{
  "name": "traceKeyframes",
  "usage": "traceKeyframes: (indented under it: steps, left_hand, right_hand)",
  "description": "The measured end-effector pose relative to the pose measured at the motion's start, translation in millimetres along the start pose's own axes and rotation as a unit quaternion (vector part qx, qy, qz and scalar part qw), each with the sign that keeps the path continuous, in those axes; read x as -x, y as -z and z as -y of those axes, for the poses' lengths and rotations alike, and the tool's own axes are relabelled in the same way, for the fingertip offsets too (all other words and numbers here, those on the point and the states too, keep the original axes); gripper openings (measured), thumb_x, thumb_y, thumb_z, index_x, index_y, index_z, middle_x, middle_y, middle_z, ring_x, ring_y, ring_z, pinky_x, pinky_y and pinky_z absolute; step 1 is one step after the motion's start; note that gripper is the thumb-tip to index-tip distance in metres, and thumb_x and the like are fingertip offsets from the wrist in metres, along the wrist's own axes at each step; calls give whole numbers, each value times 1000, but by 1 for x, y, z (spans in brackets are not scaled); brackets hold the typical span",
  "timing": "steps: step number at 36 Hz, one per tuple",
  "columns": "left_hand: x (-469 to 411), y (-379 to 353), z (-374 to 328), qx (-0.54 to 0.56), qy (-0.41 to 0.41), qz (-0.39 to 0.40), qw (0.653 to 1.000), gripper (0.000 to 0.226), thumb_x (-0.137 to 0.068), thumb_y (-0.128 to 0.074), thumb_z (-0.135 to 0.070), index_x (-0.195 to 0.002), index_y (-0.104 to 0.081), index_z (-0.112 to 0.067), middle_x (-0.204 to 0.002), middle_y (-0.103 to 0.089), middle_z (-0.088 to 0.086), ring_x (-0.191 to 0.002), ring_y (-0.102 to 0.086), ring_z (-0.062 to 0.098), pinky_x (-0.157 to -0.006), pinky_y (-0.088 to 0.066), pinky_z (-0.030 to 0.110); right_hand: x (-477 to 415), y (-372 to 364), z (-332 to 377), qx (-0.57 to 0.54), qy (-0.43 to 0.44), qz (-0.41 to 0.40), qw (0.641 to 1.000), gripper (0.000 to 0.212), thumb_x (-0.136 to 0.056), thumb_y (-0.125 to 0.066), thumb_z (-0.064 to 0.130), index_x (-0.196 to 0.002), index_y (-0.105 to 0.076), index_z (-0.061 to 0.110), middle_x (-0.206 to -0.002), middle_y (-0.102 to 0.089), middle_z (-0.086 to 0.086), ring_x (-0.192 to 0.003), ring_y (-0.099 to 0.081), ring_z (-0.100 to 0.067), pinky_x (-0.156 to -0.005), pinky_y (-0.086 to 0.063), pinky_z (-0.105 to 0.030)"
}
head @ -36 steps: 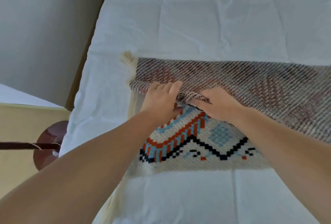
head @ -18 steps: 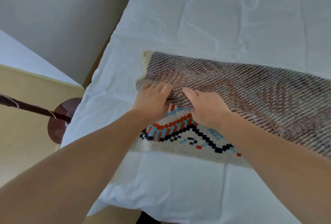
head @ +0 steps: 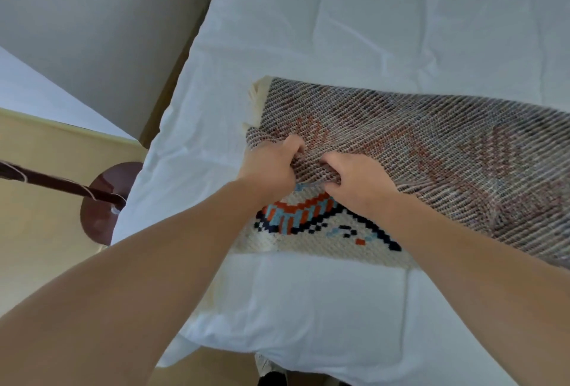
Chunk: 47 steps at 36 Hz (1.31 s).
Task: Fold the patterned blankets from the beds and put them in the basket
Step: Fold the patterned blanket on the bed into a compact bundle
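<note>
Patterned blanket (head: 431, 151) half-folded on white bed (head: 370, 30) | left hand (head: 268, 166) and right hand (head: 361, 182) both pinching folded-over edge near fringed end | likely soft, limp, light, grippy weave; best taken at corners

Grey wall (head: 92, 15), round brown base (head: 98, 216), dark pole (head: 61, 183)

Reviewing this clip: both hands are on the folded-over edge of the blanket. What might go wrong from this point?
1. Left hand and right hand grip the patterned blanket close together near its fringed end, so the rest of the folded layer, running out of view rightward, may land skewed.
2. The fabric is bunched between the hands; a crease could get folded in.
3. The dark round-based stand beside the bed sits near the left arm; a swing could knock it.
</note>
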State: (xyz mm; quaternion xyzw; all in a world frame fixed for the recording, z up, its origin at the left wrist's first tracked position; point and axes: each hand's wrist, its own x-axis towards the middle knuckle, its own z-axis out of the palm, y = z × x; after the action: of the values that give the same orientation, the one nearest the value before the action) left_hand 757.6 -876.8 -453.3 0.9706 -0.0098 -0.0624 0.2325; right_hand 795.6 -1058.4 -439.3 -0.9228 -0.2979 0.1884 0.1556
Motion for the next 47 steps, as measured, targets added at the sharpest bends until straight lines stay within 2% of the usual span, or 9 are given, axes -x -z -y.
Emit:
traceKeyframes:
  steps: [3, 7, 14, 18, 27, 33, 37, 42, 47]
  left_hand:
    - [-2, 2, -1, -47, -72, -61, 994, 32, -79, -46, -6, -109, -54, -12, -99, -62, 7, -86, -56, 30, -85, -44, 43]
    - [5, -10, 12, -61, -138, -225, 963, 10, -82, -56, -4, -92, -57, -6, -99, -62, 11, -89, -59, 31, -82, -45, 43]
    - [6, -14, 2, -98, -90, -131, 982, 51, -73, -58, -46, -112, -58, -14, -118, -59, 4, -111, -54, 26, -96, -41, 44]
    - [-8, -3, 0, -87, -70, -192, 975, 21, -76, -62, -31, -92, -65, -17, -105, -60, 1, -99, -54, 27, -91, -37, 41]
    - [-2, 37, 23, -60, -133, -238, 960, 21, -78, -49, -7, -81, -70, -8, -92, -65, 8, -87, -59, 30, -79, -45, 37]
    - [8, 63, 38, -16, -158, -201, 967, 22, -80, -42, -1, -85, -64, -2, -81, -63, 11, -65, -56, 29, -61, -50, 36]
    - [16, 71, 17, -5, -249, -232, 940, 17, -85, -47, 4, -93, -61, -1, -81, -61, 11, -66, -49, 20, -67, -36, 21]
    - [33, 48, 31, -17, -215, -101, 971, 24, -97, -44, -25, -118, -46, -14, -90, -62, 5, -42, -48, 18, -38, -42, 29]
    - [61, 19, 75, -134, -134, 118, 975, 22, -91, -56, -11, -112, -59, -15, -112, -57, 2, -91, -60, 22, -73, -52, 38]
  right_hand:
    - [-5, -6, 8, -26, -2, -59, 998, 15, -94, -51, 26, -89, -58, 13, -72, -58, 0, -65, -56, -21, -57, -38, -31]
    - [-3, -2, 12, -63, -37, -73, 995, 37, -98, -47, 27, -65, -38, 14, -54, -44, -4, -47, -43, -19, -48, -29, -31]
    - [2, 14, 7, -119, -61, -93, 987, 49, -98, -40, 42, -63, -43, 8, -51, -50, -10, -47, -54, -23, -41, -33, -33]
    - [5, 19, 11, -107, -52, -79, 990, 49, -99, -42, 38, -58, -39, 13, -46, -38, -1, -40, -33, -16, -41, -27, -28]
    - [4, 26, 20, 14, -86, -35, 996, 21, -94, -45, 13, -112, -56, 8, -93, -64, -8, -75, -61, -23, -65, -55, -39]
    - [2, 37, 34, 65, -76, -35, 994, 14, -90, -48, 7, -80, -43, 16, -68, -50, 0, -61, -50, -18, -55, -45, -32]
    - [4, 40, 29, 105, -84, -48, 990, 26, -86, -57, 12, -111, -56, 16, -76, -60, 4, -65, -56, -16, -53, -41, -26]
    - [8, 28, 29, 92, -102, 7, 991, 19, -84, -52, 2, -98, -55, 15, -80, -59, 1, -71, -57, -19, -65, -54, -35]
    - [18, -4, 14, 151, -101, 96, 979, 22, -86, -50, 2, -103, -53, 15, -99, -58, -3, -86, -58, -22, -75, -54, -36]
